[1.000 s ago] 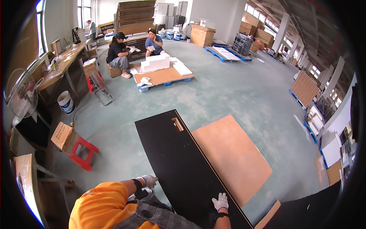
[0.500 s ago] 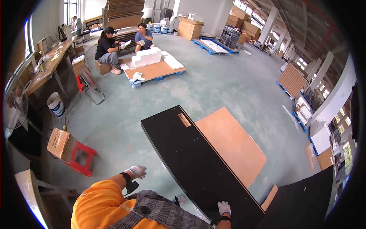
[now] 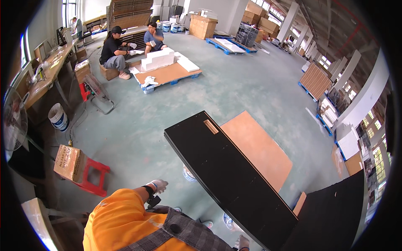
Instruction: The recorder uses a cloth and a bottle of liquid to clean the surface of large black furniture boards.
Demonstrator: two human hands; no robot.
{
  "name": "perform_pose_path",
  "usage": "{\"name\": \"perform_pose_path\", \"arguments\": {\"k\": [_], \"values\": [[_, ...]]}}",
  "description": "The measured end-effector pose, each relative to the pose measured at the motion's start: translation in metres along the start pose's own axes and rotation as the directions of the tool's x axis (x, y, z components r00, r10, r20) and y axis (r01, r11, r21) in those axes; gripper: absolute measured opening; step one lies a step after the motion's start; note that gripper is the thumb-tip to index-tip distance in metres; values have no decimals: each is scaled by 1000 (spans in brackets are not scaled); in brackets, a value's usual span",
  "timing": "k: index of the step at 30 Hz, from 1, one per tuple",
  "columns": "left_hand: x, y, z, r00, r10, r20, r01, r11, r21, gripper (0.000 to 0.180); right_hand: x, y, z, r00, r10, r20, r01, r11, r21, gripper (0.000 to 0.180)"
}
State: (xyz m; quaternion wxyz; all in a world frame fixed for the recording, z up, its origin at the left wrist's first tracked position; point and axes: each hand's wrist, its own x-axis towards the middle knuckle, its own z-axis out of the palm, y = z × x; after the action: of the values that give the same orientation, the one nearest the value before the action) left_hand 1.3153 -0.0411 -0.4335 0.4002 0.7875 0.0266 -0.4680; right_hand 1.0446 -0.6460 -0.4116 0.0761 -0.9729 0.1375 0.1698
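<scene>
The left hand [image 3: 158,185] wears a white glove and hangs in the air with nothing in it. Its fingers look loosely curled, not gripping. A black strap sits on the wrist just behind it. The long black board [image 3: 228,175] is off to the right of this hand, a little apart from it, and stretches away from the person.

The right hand [image 3: 242,242] also wears a white glove. It sits low down at the near end of the black board, right by its edge. Only part of this hand shows, so I cannot tell if it grips the board or just touches it.

Past the board, on the far side from both hands, a flat brown sheet [image 3: 255,148] lies on the floor. To the left of the left hand stands a red stool [image 3: 95,178] with a cardboard box [image 3: 69,162] on it.
</scene>
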Motion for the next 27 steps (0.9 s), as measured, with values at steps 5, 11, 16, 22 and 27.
{"name": "perform_pose_path", "arguments": {"k": [5, 11, 16, 22, 27], "values": [[-27, 28, 4, 988, -124, -89, 110, 984, -142, 50, -31, -29, 22, 904, 339, 262, -427, 760, 490, 24], [-52, 52, 6, 958, -267, -107, 277, 956, 97, 48, -68, -36, 36, 769, 445, 458, -599, 253, 760, 22], [-38, 89, 38, 956, -279, -84, 290, 941, 175, 47, -125, -4, 49, 720, 507, 474, -581, 68, 811, 24], [-3, 127, 129, 996, 13, 83, -41, 938, 345, 37, -268, 30, 90, 526, 629, 572, -569, -240, 787, 29], [-4, 145, 210, 906, 224, 358, -404, 711, 576, 28, -384, 20, 122, 358, 640, 680, -516, -471, 716, 24]]}}
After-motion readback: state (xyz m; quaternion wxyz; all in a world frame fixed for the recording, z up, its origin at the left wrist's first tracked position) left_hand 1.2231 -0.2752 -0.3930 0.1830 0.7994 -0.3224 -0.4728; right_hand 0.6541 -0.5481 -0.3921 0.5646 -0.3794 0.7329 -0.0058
